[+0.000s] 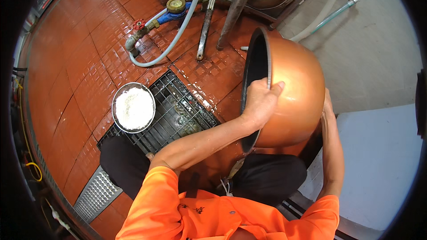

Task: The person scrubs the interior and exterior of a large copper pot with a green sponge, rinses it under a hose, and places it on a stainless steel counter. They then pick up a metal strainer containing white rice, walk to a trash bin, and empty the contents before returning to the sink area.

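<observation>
A large copper-coloured pot (296, 93) with a dark inside is tipped on its side between my arms, its mouth facing left. My left hand (262, 100) grips the rim, thumb on the outer wall and fingers hooked inside. On the pot's right side, my right hand (328, 104) holds the rounded base, with most of its fingers hidden behind the pot. To the left, a round metal-rimmed sieve or bowl (134, 107) full of white rice-like grains rests at the edge of a floor drain grate (167, 126).
Wet red tiles (84, 62) cover the floor. Ahead are a water meter (176, 5), a red-handled valve (139, 24), a pale hose (178, 40) and a long-handled wire skimmer (209, 13) by a metal rack leg (235, 13). A white panel (378, 160) stands at right.
</observation>
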`<state>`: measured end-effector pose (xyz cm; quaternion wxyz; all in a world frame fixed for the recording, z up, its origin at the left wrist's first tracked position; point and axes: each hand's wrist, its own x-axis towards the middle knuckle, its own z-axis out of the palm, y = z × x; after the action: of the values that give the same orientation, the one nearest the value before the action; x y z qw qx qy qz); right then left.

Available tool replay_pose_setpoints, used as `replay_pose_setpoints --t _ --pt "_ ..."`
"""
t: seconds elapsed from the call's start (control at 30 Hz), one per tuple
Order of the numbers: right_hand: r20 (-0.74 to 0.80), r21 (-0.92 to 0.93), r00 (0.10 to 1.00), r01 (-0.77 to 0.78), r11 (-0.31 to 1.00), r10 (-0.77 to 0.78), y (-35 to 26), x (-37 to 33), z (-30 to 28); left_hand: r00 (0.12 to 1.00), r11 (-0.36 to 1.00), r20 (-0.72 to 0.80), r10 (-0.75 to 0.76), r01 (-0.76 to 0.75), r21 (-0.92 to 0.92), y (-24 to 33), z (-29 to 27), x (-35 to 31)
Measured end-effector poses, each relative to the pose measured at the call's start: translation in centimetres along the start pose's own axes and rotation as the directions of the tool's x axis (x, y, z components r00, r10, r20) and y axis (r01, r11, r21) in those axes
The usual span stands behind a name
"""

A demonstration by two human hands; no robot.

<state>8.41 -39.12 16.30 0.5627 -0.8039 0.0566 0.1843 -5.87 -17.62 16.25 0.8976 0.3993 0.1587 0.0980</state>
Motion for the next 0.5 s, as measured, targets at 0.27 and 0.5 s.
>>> replay_pose_setpoints --t 0.27,0.5 --pt "0.261 0.391 0.948 -0.277 0.878 0.183 8.1 -3.3 2.4 0.864 0.395 0.497 0.085 -0.487 0.779 3.8 -2.2 -3.1" --pt "0.473 0.39 0.86 -0.398 0.83 0.19 14.6 -3.3 5.7 0.739 0.155 0.672 -0.045 -0.659 0.736 2.4 -4.9 -3.2"
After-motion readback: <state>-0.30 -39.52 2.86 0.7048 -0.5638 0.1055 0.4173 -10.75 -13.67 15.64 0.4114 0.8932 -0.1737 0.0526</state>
